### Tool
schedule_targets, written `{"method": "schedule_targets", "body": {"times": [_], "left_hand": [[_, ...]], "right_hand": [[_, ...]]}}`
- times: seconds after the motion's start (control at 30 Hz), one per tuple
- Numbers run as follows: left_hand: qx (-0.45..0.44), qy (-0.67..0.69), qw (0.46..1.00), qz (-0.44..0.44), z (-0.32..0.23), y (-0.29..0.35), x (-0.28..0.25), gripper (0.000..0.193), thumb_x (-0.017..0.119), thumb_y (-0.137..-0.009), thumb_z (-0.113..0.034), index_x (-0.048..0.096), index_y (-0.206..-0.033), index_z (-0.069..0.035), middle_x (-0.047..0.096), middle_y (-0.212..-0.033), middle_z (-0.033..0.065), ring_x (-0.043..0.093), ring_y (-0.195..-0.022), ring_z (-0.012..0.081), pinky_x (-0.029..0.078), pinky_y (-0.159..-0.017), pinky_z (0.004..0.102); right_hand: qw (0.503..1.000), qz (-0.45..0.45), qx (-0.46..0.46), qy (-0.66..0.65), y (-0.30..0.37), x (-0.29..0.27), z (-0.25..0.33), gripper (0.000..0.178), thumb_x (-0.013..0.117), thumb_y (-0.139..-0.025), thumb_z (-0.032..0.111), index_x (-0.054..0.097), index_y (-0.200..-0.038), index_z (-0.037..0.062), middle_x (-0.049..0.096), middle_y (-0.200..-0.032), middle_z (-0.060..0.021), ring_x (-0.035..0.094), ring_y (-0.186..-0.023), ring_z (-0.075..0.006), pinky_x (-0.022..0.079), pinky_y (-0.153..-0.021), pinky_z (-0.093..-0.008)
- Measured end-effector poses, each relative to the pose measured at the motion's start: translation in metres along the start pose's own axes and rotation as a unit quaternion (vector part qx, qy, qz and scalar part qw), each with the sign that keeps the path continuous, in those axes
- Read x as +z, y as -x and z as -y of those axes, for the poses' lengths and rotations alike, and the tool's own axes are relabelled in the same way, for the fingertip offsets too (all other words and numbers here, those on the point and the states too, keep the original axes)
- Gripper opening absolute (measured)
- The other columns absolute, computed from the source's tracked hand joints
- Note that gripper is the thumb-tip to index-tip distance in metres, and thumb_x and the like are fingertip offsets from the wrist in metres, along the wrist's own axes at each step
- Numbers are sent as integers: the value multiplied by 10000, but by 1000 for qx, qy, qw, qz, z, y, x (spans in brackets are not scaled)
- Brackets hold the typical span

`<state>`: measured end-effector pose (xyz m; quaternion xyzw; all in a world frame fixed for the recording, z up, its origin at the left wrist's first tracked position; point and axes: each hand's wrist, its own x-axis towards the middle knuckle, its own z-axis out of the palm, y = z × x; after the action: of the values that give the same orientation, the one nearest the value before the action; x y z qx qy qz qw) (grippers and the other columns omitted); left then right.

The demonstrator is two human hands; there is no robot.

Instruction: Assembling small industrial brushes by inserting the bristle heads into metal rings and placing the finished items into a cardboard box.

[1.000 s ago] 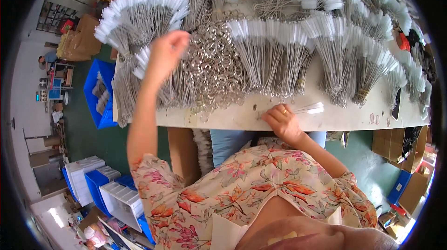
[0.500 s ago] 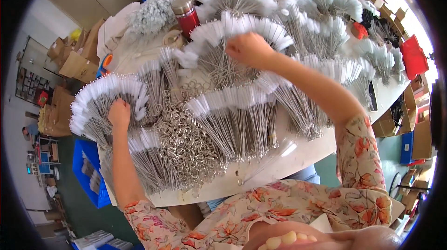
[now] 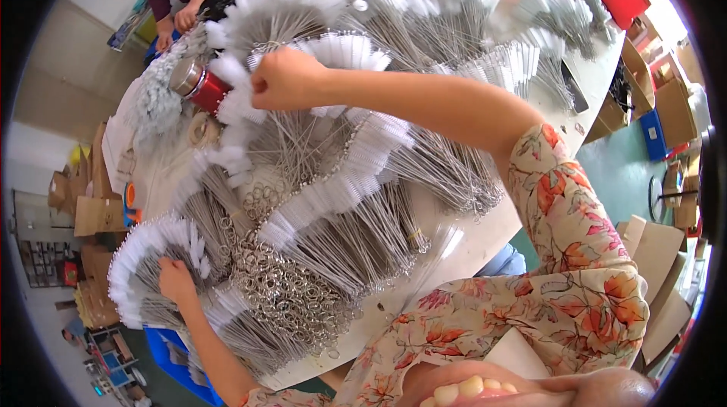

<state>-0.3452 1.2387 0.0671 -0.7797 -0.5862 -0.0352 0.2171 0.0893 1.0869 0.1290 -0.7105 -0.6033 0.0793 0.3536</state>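
Observation:
My left hand (image 3: 176, 280) is closed among the wire stems of a fanned bundle of white-bristled straw brushes (image 3: 127, 271) at the table's left end. Its fingertips disappear between the stems, so how many it grips is hidden. Farther off, my right hand (image 3: 288, 80) is a closed fist above the middle pile of similar brushes (image 3: 344, 51). What the fist holds, if anything, cannot be seen. Just left of that fist, a red flask (image 3: 206, 93) with a steel lid leans among the bristles. Between my arms lies a heap of metal key rings (image 3: 291, 282).
More brush bundles (image 3: 333, 225) cover the table. A phone (image 3: 574, 89) lies near its right edge, orange-handled scissors (image 3: 130, 199) at the left. A blue crate (image 3: 170, 354) stands below the left edge. Across the table a co-worker's hands (image 3: 176, 27) work beside grey brushes.
The view has turned, bringing more of the co-worker into sight. My right fist has shifted left across the middle pile, toward the red flask. My left hand stays in the same bundle.

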Motion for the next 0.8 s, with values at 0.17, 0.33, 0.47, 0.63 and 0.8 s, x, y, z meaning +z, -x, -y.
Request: {"method": "schedule_targets", "body": {"times": [0.17, 0.33, 0.47, 0.63, 0.8], "left_hand": [[-30, 51, 998, -6, 3, 3, -2, 148, 495, -816, -210, 491, -892, -83, 622, -761, 162, 599, -702, 364, 450, -597, 472], [-115, 221, 968, -31, 2, 8, -1, 116, 482, -835, -182, 476, -913, -97, 623, -746, 133, 612, -692, 318, 459, -630, 426], [-52, 180, 982, 19, 48, -7, 28, 192, 545, -786, -241, 552, -826, -54, 620, -788, 133, 598, -725, 305, 460, -670, 405], [-68, 347, 912, -207, 74, -32, 37, 161, 545, -821, -175, 506, -837, -20, 589, -783, 117, 572, -611, 227, 477, -604, 336], [-118, 529, 821, -180, -16, -28, -30, 206, 499, -893, -219, 548, -918, -20, 595, -738, 48, 572, -609, 115, 444, -469, 254]], "right_hand": [[979, -189, -76, -15, -2, -93, 1, 230, 496, -819, 259, 609, -887, 71, 614, -731, -133, 593, -623, -261, 486, -627, -345], [977, -157, 36, 139, 20, -139, -107, 253, 550, -807, 289, 616, -837, 46, 624, -729, -125, 599, -649, -273, 465, -615, -377], [957, -49, 104, 267, 37, -112, -150, 299, 576, -769, 380, 655, -876, 113, 635, -811, -105, 603, -746, -279, 461, -676, -385], [954, -26, 107, 280, 31, -121, -167, 340, 606, -738, 379, 673, -873, 75, 648, -851, -121, 615, -796, -294, 469, -705, -390], [972, 2, 146, 183, 30, -126, -185, 341, 659, -731, 363, 676, -865, 49, 639, -736, -82, 583, -689, -149, 446, -660, -303]]}}
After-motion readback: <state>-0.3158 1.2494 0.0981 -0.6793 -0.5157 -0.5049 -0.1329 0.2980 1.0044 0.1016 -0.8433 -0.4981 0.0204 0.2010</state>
